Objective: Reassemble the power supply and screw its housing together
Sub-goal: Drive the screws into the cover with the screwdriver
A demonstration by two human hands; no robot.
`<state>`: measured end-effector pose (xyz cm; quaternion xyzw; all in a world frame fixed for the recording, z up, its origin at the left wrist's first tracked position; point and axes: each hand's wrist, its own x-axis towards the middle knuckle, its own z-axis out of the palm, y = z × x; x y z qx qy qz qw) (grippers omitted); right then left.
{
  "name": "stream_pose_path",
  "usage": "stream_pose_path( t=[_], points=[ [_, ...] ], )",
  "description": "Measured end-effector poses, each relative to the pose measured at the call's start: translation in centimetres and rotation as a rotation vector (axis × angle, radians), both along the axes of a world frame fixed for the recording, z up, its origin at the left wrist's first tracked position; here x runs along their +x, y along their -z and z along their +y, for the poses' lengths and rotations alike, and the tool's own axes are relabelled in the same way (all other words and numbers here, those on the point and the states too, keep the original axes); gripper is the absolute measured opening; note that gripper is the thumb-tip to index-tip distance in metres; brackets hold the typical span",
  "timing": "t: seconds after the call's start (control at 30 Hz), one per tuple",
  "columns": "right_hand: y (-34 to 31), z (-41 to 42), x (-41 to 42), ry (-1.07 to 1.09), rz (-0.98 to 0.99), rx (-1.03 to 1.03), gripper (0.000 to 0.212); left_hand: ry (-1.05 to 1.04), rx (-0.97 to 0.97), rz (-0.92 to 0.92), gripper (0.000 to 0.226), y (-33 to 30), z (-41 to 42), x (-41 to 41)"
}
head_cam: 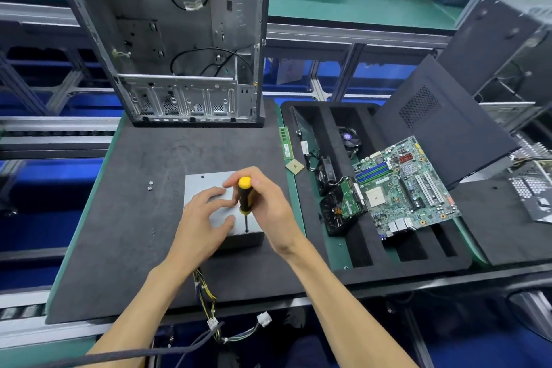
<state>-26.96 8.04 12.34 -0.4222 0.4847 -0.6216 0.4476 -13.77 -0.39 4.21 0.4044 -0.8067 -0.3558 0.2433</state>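
Observation:
The grey metal power supply lies flat on the dark mat, its cable bundle hanging over the front edge. My left hand rests on the lid with fingers spread and relaxed. My right hand grips a yellow-and-black screwdriver held upright. Its tip sits at the lid's near right corner. Two loose screws lie on the mat to the left of the housing.
An open grey computer case stands at the back of the mat. To the right, a black foam tray holds a motherboard, fans and drives. A RAM stick and a CPU lie beside it. A dark side panel leans behind.

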Motion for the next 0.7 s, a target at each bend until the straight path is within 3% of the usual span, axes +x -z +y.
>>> stream_pose_path(
  t=[0.23,0.4,0.5,0.63,0.7],
  points=[
    [-0.10,-0.21,0.31,0.021,-0.009,-0.017,0.006,0.014,-0.017,0.000,0.027,-0.19,0.13,-0.02],
    [0.20,-0.32,0.47,0.042,0.018,-0.017,0.031,0.017,-0.057,-0.021,0.023,-0.01,-0.02,-0.14],
    [-0.16,-0.31,0.68,0.019,0.033,0.020,0.014,0.017,-0.053,-0.022,0.027,-0.07,0.08,-0.07],
    [-0.17,-0.26,0.66,-0.023,0.045,0.017,0.037,0.005,-0.037,0.004,0.025,-0.01,0.12,0.01],
    [-0.12,-0.22,0.64,-0.002,0.052,0.021,0.027,0.012,-0.052,0.003,0.023,0.14,0.05,0.03]
  ],
)
